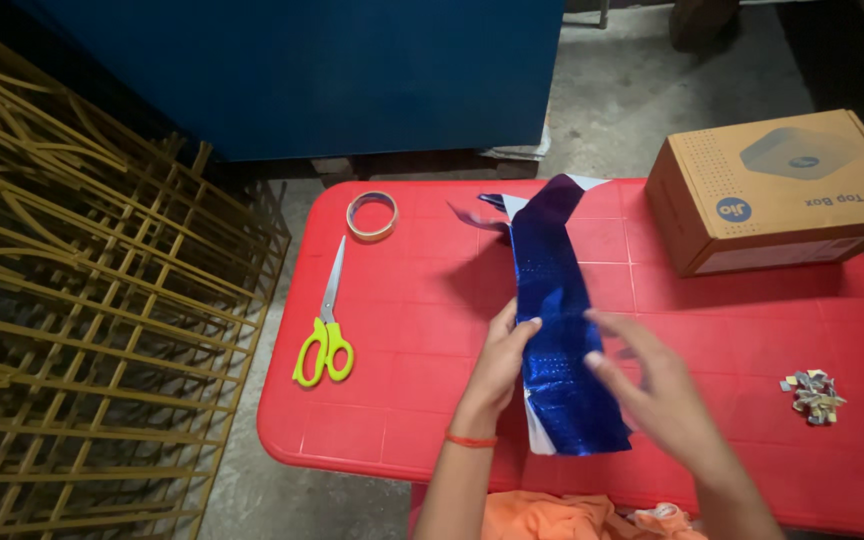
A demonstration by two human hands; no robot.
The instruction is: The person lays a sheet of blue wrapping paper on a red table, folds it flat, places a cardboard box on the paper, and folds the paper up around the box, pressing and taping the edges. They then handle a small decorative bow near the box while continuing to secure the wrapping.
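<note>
Overall light: dim indoors; your red table (402, 330) is the brightest area.
Source: you seem lit from above and the right; the cardboard box (772, 190) top is well lit.
Shadows: a soft dark patch lies on the table left of the blue foil sheet (557, 320); the top corners sink to near black.
Glare: you get small sparkles on the foil.
Blur: your right hand (652, 395) is smeared by motion; your left hand (502, 365) is sharper.
Edges: the yellow metal grille (82, 300) bows slightly and looks murky.
</note>
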